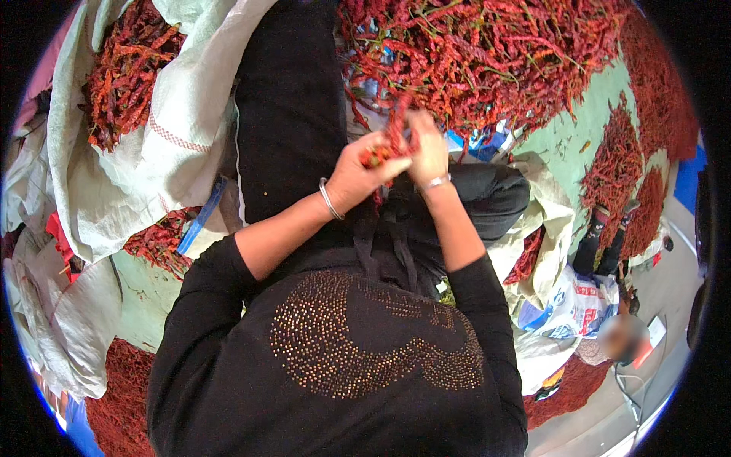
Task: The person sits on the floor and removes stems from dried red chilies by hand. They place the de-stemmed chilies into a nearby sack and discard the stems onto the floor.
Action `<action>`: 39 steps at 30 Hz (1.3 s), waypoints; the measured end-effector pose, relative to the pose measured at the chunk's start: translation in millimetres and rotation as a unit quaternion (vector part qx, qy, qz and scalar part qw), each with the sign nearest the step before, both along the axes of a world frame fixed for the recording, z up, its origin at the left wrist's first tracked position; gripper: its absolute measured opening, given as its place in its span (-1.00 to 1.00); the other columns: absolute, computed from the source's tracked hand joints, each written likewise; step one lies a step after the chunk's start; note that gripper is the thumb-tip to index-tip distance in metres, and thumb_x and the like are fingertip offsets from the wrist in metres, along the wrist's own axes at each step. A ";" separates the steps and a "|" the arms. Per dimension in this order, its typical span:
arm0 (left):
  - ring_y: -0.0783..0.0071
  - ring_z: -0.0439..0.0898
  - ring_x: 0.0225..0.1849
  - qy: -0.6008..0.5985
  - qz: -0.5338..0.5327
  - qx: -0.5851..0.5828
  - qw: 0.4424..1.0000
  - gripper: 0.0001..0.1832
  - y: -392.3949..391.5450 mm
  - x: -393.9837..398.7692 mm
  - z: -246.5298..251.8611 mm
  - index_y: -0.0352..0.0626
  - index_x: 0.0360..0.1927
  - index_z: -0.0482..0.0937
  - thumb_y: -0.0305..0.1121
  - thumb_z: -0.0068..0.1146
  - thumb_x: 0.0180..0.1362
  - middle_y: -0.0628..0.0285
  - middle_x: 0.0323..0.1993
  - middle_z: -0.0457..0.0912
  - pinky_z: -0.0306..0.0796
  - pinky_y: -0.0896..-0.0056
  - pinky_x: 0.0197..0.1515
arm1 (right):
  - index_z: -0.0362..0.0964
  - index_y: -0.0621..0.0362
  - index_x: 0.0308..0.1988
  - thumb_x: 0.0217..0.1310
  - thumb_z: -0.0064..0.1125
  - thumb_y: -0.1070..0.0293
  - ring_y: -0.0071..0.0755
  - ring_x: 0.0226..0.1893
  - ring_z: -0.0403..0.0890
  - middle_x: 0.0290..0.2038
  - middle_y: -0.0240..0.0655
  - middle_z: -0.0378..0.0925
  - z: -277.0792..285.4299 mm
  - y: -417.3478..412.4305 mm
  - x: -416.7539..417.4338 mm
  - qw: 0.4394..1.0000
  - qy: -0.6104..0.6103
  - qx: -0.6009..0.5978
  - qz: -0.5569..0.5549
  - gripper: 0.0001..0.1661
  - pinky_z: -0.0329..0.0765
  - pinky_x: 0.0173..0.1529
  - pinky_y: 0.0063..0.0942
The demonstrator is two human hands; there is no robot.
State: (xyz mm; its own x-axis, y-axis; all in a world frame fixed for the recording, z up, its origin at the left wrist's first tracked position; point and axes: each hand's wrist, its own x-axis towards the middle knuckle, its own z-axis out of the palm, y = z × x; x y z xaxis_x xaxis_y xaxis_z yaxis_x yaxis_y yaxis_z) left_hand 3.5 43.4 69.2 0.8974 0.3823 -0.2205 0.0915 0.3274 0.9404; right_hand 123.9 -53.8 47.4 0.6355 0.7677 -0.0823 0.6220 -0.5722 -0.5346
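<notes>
Over my lap, my left hand (365, 168) is closed around a small bunch of red dried chillies (377, 155), with stem ends showing between thumb and fingers. Right beside it, my right hand (428, 149) is blurred and has its fingers on a red chilli (400, 117) that points up between the two hands. The fingertips of the right hand are partly hidden, so its exact grip is hard to make out. A large heap of dried red chillies with green stems (474, 63) lies just beyond my hands.
To the left, an open white woven sack (188, 114) holds more chillies (134, 74). Smaller chilli piles (614, 154) lie on the pale green floor (559, 143) at right. Another person's legs (597, 245) are near a printed plastic sack (577, 303). My outstretched leg (288, 114) separates sack and heap.
</notes>
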 end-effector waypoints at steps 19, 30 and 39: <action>0.78 0.40 -0.43 0.043 -0.019 -0.148 0.988 -0.82 -7.6 1.4 -7.6 -0.21 -0.17 0.54 -0.43 0.12 0.15 0.49 -0.42 0.52 0.34 0.65 -0.35 | 0.41 0.18 -0.39 0.13 0.14 0.59 -0.77 -0.45 0.39 -0.45 -0.55 0.45 41.0 -6.2 -33.4 0.815 0.384 0.363 -0.238 -0.92 0.38 -0.35 -0.74; 0.71 0.44 -0.41 0.066 -0.157 -0.267 0.948 -0.84 16.7 -15.5 10.2 -0.21 -0.30 0.53 -0.38 0.16 0.07 0.37 -0.49 0.50 0.36 0.56 -0.32 | 0.45 0.20 -0.36 0.11 0.08 0.30 -0.03 -0.30 0.51 -0.39 -0.12 0.49 -1.8 0.2 22.5 0.990 0.107 0.005 0.091 -0.82 0.45 -0.19 -0.25; 0.57 0.54 -0.41 0.044 -0.022 -0.356 0.933 -0.81 30.4 -1.4 12.5 -0.24 -0.16 0.48 -0.40 0.06 0.17 0.31 -0.44 0.55 0.45 0.55 -0.28 | 0.53 0.11 -0.39 -0.08 0.24 0.42 -0.30 -0.41 0.51 -0.42 -0.28 0.48 -47.5 108.4 54.5 0.993 0.009 0.119 0.014 -0.87 0.46 -0.30 -0.44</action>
State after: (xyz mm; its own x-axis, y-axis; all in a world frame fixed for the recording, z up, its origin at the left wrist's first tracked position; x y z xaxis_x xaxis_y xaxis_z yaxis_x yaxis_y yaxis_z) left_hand 2.1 73.8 81.7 0.8753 0.0747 -0.4777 0.1852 0.8608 0.4740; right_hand 178.4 54.5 -0.1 0.6143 0.7837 0.0921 0.6250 -0.4120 -0.6631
